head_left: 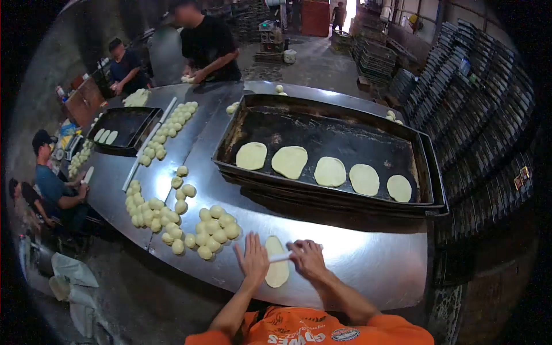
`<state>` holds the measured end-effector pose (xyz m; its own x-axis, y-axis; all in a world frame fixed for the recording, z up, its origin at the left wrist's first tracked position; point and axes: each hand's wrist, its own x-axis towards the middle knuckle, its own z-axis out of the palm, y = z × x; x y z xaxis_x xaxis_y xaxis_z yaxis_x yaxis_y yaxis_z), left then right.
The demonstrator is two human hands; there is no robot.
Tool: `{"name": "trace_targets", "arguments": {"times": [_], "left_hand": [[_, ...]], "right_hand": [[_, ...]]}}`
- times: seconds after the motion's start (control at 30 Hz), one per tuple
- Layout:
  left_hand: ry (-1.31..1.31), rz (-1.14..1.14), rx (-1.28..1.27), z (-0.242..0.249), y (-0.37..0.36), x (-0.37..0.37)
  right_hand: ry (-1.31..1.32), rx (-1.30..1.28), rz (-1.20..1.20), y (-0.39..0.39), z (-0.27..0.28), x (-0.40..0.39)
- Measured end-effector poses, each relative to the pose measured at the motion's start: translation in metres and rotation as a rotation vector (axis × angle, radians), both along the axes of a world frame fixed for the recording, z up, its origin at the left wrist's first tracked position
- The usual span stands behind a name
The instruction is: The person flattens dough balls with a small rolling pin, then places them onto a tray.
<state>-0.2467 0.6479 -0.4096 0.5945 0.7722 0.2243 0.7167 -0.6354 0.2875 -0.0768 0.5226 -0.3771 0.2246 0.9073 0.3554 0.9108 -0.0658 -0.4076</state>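
On the metal table in front of me lies a flattened oval of dough (278, 275), with a thin white rolling pin (280, 257) across it. My right hand (309, 260) is curled over the pin's right end. My left hand (253, 260) is at the other end, its fingers stretched out flat and the pin's tip meeting the palm side. What lies beneath that palm is hidden. Just left of it sits a cluster of round dough balls (215, 229).
Beyond my hands, a large dark baking tray (322, 118) holds several flat dough rounds (330, 172). More dough balls (150, 213) spread leftward, near a long pale bar (148, 146). A smaller tray (123, 123) lies farther off. Co-workers stand along the far and left edges; racks (471, 109) rise at right.
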Motion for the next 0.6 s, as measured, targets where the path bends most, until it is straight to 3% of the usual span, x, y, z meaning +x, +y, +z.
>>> {"name": "trace_targets", "arguments": {"times": [0.1,0.17,0.23,0.3,0.37,0.43,0.53,0.57,0.6], "left_hand": [[-0.096,0.073,0.098,-0.013,0.058,0.049],[-0.139,0.130,0.153,-0.018,0.090,0.063],[-0.095,0.135,0.183,-0.020,0.114,0.071],[-0.061,0.141,0.235,-0.019,0.124,0.073],[-0.161,0.135,0.166,-0.021,0.120,0.074],[-0.158,0.147,0.114,-0.019,0.124,0.075],[-0.113,0.084,0.103,-0.018,0.126,0.074],[-0.007,0.097,0.061,0.002,0.113,0.069],[-0.050,0.087,0.096,0.000,0.095,0.060]], "right_hand": [[-0.197,-0.066,-0.091,0.061,-0.030,0.033],[-0.171,-0.119,-0.047,0.096,-0.045,0.054],[0.046,-0.260,-0.089,0.113,-0.026,0.059],[0.048,-0.142,0.113,0.107,-0.027,0.067],[-0.073,-0.085,0.152,0.084,-0.028,0.060],[0.035,-0.167,0.136,0.071,-0.008,0.049],[-0.094,-0.134,0.089,0.067,-0.016,0.047],[-0.057,-0.104,0.042,0.053,0.029,0.027],[-0.012,-0.087,0.032,0.039,0.020,0.021]]}}
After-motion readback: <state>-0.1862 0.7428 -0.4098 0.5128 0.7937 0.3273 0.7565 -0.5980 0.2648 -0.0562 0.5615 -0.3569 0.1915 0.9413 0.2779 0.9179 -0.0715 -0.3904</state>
